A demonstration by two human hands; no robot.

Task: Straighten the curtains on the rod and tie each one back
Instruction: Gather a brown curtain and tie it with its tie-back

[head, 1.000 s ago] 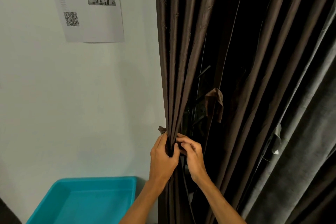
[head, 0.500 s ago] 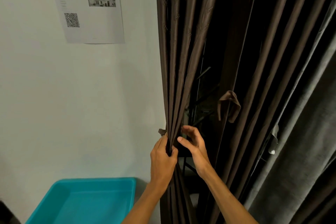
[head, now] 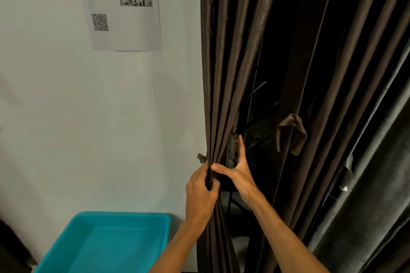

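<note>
A dark brown curtain (head: 224, 77) hangs in bunched pleats against the wall's edge. My left hand (head: 200, 193) grips the gathered pleats at waist height, fingers curled round them. A short end of a brown tie-back (head: 201, 158) sticks out to the left just above that hand. My right hand (head: 238, 167) is spread, thumb touching the bunch and fingers raised behind the pleats. A second brown fabric strap (head: 292, 134) dangles loose from the curtain panel farther right.
A turquoise plastic tub (head: 106, 244) stands on the floor at the lower left. A printed sheet with a QR code (head: 121, 6) is stuck on the white wall. A grey curtain (head: 363, 206) hangs at the right. Dark metal bars show behind the gap.
My right hand has let go of the bunch and spread its fingers upward. The loose strap has swung to the right. My left hand has kept its grip.
</note>
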